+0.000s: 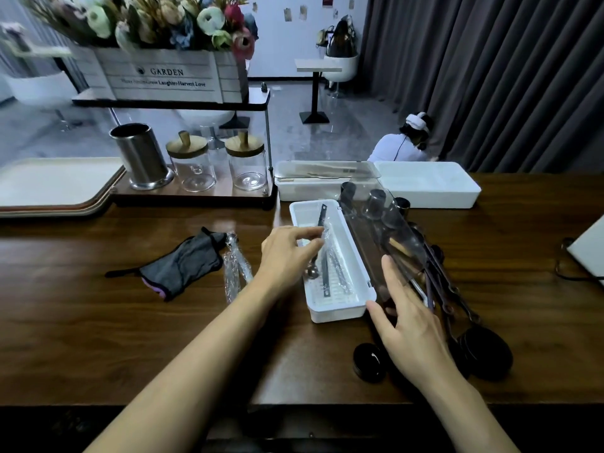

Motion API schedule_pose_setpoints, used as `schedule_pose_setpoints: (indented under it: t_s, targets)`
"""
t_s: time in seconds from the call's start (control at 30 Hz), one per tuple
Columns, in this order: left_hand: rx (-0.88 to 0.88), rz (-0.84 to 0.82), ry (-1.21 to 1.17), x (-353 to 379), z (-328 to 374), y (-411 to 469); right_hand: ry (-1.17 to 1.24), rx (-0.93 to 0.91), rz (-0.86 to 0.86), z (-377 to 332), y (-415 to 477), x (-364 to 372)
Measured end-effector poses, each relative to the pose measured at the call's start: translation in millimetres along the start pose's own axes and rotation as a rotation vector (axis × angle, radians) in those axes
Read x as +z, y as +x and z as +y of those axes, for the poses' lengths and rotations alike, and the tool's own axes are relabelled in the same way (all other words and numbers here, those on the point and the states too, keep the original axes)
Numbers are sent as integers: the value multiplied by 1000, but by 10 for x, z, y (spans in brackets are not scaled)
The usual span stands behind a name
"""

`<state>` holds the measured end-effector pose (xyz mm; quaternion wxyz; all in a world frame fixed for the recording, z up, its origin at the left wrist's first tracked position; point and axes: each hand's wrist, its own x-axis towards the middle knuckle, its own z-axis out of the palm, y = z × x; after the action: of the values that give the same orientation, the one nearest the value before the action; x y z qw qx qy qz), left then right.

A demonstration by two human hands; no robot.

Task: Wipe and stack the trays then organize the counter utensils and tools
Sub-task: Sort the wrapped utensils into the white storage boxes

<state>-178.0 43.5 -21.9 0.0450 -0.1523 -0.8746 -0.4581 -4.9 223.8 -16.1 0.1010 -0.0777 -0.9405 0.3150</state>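
A long white utensil box (336,307) lies in the middle of the wooden counter (98,322). Its clear hinged lid (376,223) stands open, tilted to the right. Inside lie a few metal utensils, some in clear plastic wrap (336,266). My left hand (287,253) reaches over the box's left wall and pinches the top of one wrapped utensil between thumb and forefinger. My right hand (408,322) rests with fairly straight fingers against the open lid near the box's front right corner. A grey cloth (186,263) lies to the left. Stacked trays (49,191) sit at the far left.
Two more wrapped utensils (235,266) lie beside the cloth. Dark long-handled scoops (483,351) and a black round cap (369,361) lie right of the box. Behind stand a steel cup (140,155), glass jars (192,165) and two white boxes (428,184). A person (405,145) sits beyond the counter.
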Motion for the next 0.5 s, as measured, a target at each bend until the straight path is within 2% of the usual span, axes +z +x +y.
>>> schedule_pose_setpoints:
  t_s: [0.1,0.27,0.5]
  targets:
    - [15,-29,63,22,12,4,4,-5,-4,-13,-4,-6]
    - [48,-179,328,97,-6,-62,15,-3,-11,-9,1,-10]
    - [57,-330,499,73,51,-8,-1,-4,-4,11,11,17]
